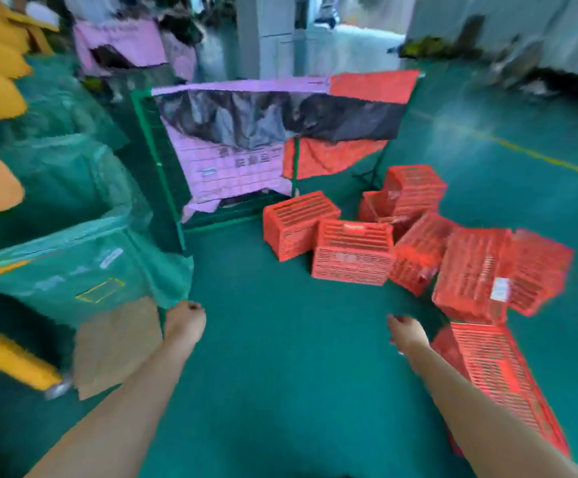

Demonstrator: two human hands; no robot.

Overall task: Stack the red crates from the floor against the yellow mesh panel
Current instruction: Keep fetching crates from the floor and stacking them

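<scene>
Left hand: the left hand (185, 320) is reaching forward over the green floor (280, 374) and holding nothing. Its fingers are hanging loosely bent and close together. The fingertips are sitting just beside the lower corner of a green plastic-wrapped bin (73, 270); the blur is hiding whether they are touching it.

Right hand: the right hand (406, 334) is also reaching forward, empty, with the fingers curling loosely downward. It is hovering near the far end of the flat crate (498, 381), apart from it.

Red crates: the red crates (418, 243) are lying in a loose heap on the floor, to the right of both hands and ahead of them.

Flat crate: it is lying low under the right forearm, its long axis running from beside the right hand toward the picture's bottom right corner.

Front crate: the front crate (353, 251) is standing with a slotted long side facing the camera, its long axis running left to right.

Left crate: the left crate (301, 224) is touching the front crate and tilting away, its long axis pointing toward the green-framed cart (156, 150).

Labelled crate: the labelled crate (470, 270) is leaning on its neighbours, showing a white tag.

Cart: a pink sheet, black plastic and red cloth are hanging over it.

Left edge: a yellow bar (4, 360) and a brown cardboard sheet (115, 343) are lying by the bin.
</scene>
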